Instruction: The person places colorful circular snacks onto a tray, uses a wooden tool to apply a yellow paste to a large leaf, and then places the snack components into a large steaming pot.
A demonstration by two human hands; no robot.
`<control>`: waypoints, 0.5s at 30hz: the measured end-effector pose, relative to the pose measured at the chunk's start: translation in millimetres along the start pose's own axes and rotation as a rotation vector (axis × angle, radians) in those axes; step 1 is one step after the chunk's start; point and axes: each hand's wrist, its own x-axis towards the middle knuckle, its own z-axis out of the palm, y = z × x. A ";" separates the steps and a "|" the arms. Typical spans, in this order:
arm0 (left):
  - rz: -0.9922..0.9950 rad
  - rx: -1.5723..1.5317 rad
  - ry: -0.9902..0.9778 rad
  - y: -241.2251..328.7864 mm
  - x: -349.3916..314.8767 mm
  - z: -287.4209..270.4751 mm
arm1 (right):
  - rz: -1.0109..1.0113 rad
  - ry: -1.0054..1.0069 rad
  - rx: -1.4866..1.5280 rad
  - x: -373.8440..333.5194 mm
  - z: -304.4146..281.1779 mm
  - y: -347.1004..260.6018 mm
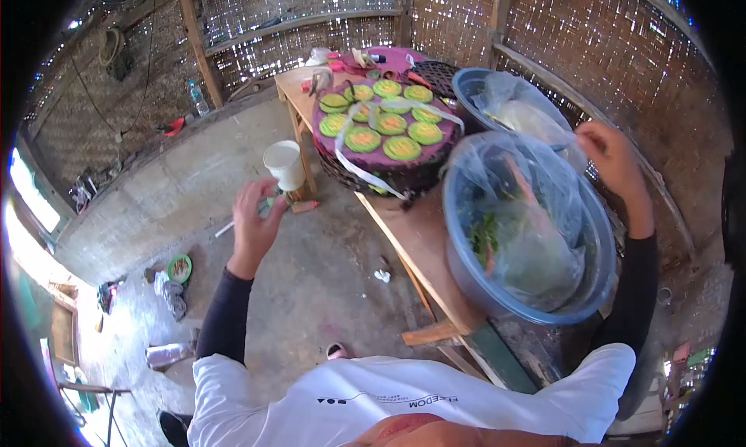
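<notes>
My left hand [255, 222] is raised over the floor with thumb and fingers apart, holding nothing. Beyond it stands a white bucket-like container [284, 164]. My right hand [615, 158] is bent with its fingertips together at the edge of a clear plastic bag [530, 118], which sits in the far blue basin [468, 80]. Nearer to me, a larger blue basin [453, 254] contains another clear plastic bag [544, 264] and green leaves [483, 233]. To the left of the basins, a round purple-topped basket [320, 128] bears several round green-and-yellow pieces [391, 124], with a white strap [347, 161] across it.
The basket and basins stand on a wooden bench [400, 229]. Small items and a purple cloth [400, 59] lie at its far end. On the concrete floor [311, 292] are a green dish [179, 269] and a crumpled plastic bag [169, 295]. Woven walls [598, 35] rise behind.
</notes>
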 end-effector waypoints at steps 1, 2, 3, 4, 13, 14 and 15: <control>0.005 -0.014 0.003 -11.4 18.9 8.1 | -0.049 -0.050 -0.028 17.7 21.8 -26.3; 0.052 -0.068 -0.016 -22.2 35.1 15.7 | -0.063 -0.152 -0.031 36.6 46.4 -48.6; 0.100 -0.125 -0.041 -32.8 50.2 25.6 | -0.067 -0.256 -0.034 53.6 73.2 -65.8; 0.116 -0.143 -0.046 -38.2 66.6 34.4 | -0.107 -0.279 -0.065 66.8 96.6 -81.6; 0.187 -0.159 -0.155 -126.7 175.1 131.4 | -0.053 -0.535 -0.015 150.8 257.6 -91.9; 0.194 -0.160 -0.161 -127.8 181.1 138.6 | 0.013 -0.508 0.090 158.6 263.4 -95.6; 0.257 -0.110 -0.154 -126.1 185.2 146.5 | 0.020 -0.502 0.092 163.9 273.9 -94.0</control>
